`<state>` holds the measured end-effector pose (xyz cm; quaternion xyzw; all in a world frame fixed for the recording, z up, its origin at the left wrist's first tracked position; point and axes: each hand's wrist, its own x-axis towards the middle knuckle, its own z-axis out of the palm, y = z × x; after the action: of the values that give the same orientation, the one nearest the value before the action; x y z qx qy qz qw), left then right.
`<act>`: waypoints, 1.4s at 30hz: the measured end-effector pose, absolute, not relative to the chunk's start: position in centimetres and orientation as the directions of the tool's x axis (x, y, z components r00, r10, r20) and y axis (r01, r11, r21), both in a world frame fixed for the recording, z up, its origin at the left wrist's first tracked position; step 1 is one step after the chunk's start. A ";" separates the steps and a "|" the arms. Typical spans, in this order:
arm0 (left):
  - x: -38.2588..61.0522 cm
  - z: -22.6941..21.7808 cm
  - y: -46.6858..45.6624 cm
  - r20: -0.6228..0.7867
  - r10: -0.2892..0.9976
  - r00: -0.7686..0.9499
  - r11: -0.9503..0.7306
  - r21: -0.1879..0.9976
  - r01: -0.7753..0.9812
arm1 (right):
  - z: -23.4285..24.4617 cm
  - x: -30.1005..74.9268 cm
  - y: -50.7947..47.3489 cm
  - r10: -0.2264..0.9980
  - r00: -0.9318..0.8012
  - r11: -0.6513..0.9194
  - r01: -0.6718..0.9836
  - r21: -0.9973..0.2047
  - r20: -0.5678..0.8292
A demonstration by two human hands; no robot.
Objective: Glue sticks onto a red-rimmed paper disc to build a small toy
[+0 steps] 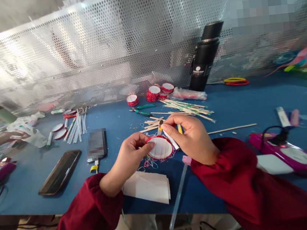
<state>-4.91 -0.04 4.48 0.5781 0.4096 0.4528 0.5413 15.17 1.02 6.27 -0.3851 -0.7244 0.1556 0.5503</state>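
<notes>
My left hand (136, 148) pinches the near-left edge of a round white disc with a red rim (161, 148), thumb on its face. Above the disc, my right hand (190, 135) has its fingertips closed on a short stick with a dark tip and yellow band (160, 127), whose lower end meets the disc's far rim. A white rod (171, 137) slants below the right fingers, and a yellow piece (180, 128) shows between them; how these are held I cannot tell. Coloured rubber bands (150, 163) lie under the disc, partly hidden.
Behind the hands lie thin sticks (187, 109), green-handled pliers (142, 111) and stacked red-rimmed discs (153, 93). A black flask (205, 58) stands by the perforated screen. Glue sticks (75, 128) and phone (60, 172) are left; a purple device (289, 152) is right. Another person's hand (15, 136) is far left.
</notes>
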 end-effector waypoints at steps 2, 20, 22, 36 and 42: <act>-4.9 4.5 -0.1 0.078 0.964 0.253 -0.077 0.997 -0.014 | 6.3 15.2 1.0 0.731 -0.094 0.652 0.387 -0.652 0.676; -5.2 4.5 -0.1 0.121 0.970 0.211 -0.120 0.993 -0.017 | 6.0 14.4 0.7 0.876 -0.187 0.481 0.263 -0.836 0.445; -5.2 4.6 -0.2 0.125 0.972 0.200 -0.125 0.992 -0.016 | 6.1 14.2 0.5 0.887 -0.209 0.458 0.283 -0.843 0.412; -5.0 4.4 -0.3 0.117 0.977 0.176 -0.118 0.993 -0.004 | 5.7 13.2 0.1 0.877 -0.216 0.479 0.366 -0.798 0.428; -4.9 4.6 -0.5 0.114 0.968 0.222 -0.103 0.993 -0.060 | 5.8 13.3 0.2 0.893 -0.197 0.450 0.392 -0.802 0.405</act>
<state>-4.85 -0.49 4.58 0.5679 0.3998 0.4788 0.5370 13.30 0.17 5.79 -0.4447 -0.7222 0.2775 0.4513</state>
